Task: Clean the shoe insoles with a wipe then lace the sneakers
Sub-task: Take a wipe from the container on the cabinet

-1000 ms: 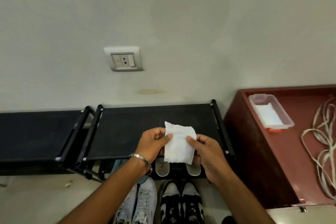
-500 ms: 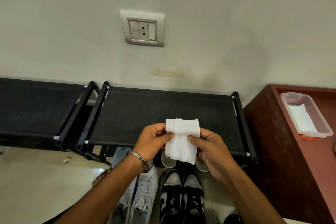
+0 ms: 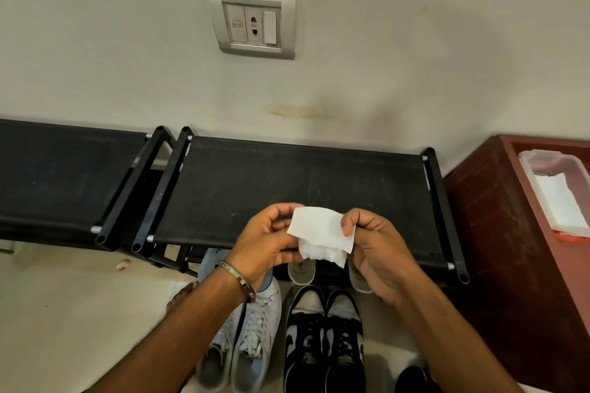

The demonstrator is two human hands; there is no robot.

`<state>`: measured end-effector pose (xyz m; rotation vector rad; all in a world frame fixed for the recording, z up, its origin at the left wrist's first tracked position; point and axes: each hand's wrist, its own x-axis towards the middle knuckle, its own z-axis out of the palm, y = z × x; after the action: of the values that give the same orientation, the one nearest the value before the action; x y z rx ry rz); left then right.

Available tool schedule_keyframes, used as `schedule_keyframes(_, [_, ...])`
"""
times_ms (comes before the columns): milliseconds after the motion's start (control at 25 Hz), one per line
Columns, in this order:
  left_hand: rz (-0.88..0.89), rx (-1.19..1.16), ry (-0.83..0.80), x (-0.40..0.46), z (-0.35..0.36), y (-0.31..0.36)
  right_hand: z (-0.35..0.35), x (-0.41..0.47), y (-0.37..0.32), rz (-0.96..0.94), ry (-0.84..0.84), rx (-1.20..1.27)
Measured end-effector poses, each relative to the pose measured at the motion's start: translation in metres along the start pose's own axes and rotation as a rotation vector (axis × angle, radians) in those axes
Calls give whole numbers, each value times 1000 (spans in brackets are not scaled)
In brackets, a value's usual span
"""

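- White and black sneaker pairs (image 3: 324, 338) sit nearest me on the floor.
- My left hand (image 3: 265, 242) and right hand (image 3: 376, 249) pinch a white wipe (image 3: 321, 234), blocking two insoles (image 3: 301, 271) beneath.
- Beyond: black rack (image 3: 287, 182), wall socket (image 3: 253, 21).

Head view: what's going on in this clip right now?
A person stands at a black shoe rack holding a white wipe in both hands: the left hand and right hand each pinch an edge, apparently folding or unfolding it. Nothing has been wiped yet in this frame. On the floor below sit white sneakers and black-and-white sneakers. A clear wipe container rests on the red-brown cabinet.
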<state>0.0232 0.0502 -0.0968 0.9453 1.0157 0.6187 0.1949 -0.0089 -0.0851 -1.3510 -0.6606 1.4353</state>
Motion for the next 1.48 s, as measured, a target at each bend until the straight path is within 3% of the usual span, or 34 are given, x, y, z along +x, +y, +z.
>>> schedule_keyframes(240, [67,82,73,-2,-12,8,3,-2,-7,-73,-71,-203])
schedule_keyframes(560, [-48,-100,29,0,-18,9,16,5,1,-272,65,-421])
schedule_keyframes(640, [-1,-94,39,0,-19,6,20,5,0,-242,77,-330])
schedule_keyframes(760, [46,-80,69,2,-21,4,22,5,-2,-38,77,-25])
schedule_keyframes(840, [62,-91,66,2,-20,4,21,5,0,38,68,-36])
schedule_keyframes(1200, [8,-72,38,2,-18,1,18,3,1,-48,127,-123])
schedule_keyframes(1360, [-15,-237,56,3,-11,2,22,-1,9,119,140,255])
schedule_keyframes(1480, [-61,-284,54,1,-4,-1,30,-5,17,234,72,268])
